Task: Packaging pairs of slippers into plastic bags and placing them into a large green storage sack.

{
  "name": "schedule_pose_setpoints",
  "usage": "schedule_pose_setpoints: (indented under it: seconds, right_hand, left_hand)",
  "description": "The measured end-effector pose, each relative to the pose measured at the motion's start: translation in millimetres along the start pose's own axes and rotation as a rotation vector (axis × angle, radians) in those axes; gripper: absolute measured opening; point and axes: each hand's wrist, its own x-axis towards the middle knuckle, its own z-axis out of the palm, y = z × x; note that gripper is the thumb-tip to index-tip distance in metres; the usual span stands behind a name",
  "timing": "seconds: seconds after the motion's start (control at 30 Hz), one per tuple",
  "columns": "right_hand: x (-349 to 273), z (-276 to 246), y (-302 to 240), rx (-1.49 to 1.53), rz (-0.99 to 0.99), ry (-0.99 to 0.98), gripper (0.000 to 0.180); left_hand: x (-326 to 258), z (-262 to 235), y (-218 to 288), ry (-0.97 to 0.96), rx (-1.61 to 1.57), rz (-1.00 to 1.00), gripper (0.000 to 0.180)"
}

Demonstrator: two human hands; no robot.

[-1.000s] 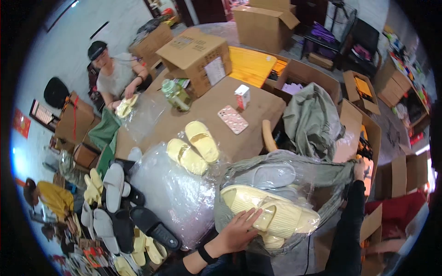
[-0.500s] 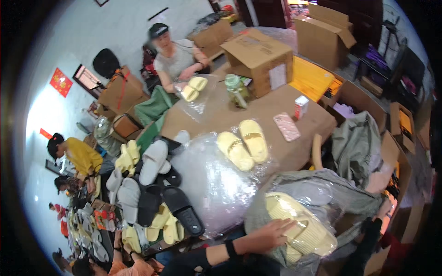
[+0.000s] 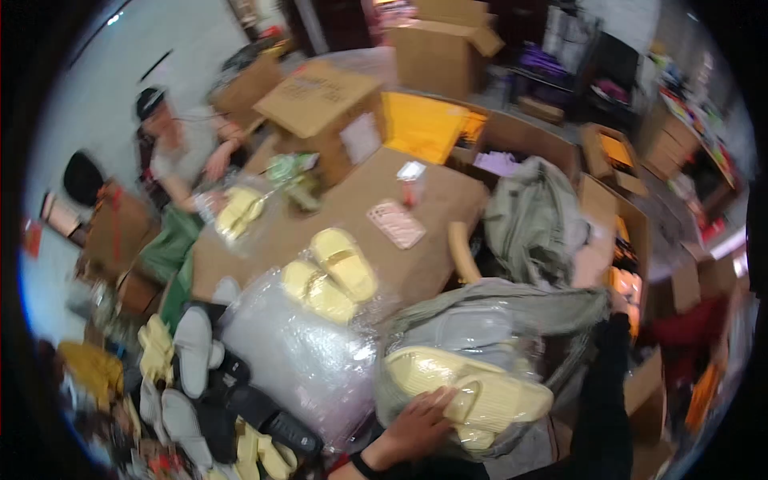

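Note:
My left hand [image 3: 416,426] rests on a pair of pale yellow slippers [image 3: 472,392] wrapped in clear plastic, its fingers stretched over them. The slippers lie in the mouth of a grey sack [image 3: 432,308], on top of grey slippers [image 3: 472,332] in clear wrap. At the sack's right end, my right hand [image 3: 619,302] is closed at its taut rim; the fingers are small and blurred. Left of the sack, another yellow pair [image 3: 330,276] sits on the table beside a stack of clear plastic bags [image 3: 300,360].
Across the brown table [image 3: 436,188], a person [image 3: 180,148] handles bagged yellow slippers [image 3: 240,212]. A pink phone [image 3: 397,224], a small box [image 3: 411,182] and a green bottle [image 3: 296,180] stand between. Loose slippers [image 3: 192,352] crowd the left; cartons [image 3: 532,136] and another sack [image 3: 532,216] line the right.
My view has swung right, so the scene has shifted left. My left hand still lies on the wrapped yellow slippers, and my right hand is still at the sack's rim.

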Motion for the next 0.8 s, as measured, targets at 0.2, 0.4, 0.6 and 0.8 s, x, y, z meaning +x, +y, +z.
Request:
schedule_pose_setpoints:
  seconds: [0.2,0.4,0.6,0.8]
  right_hand:
    - [-29.1,-39.5,8.8,-0.112,-0.008,-0.022,0.036]
    - [2.0,-95.0,57.2,-0.246,-0.565,0.176,0.015]
    - [3.2,-85.8,26.0,-0.416,-0.135,0.423,0.02]
    - [-79.4,6.7,-1.7,-0.7,-0.636,0.492,0.031]
  left_hand:
    - [18.6,-7.2,14.1,-0.021,-0.027,-0.141,0.016]
    - [24.8,-5.4,11.3,0.012,0.001,-0.07,0.022]
    - [32.8,-4.0,17.1,-0.011,0.008,-0.025,0.018]
    - [26.9,-15.1,16.5,0.039,0.054,-0.106,0.016]
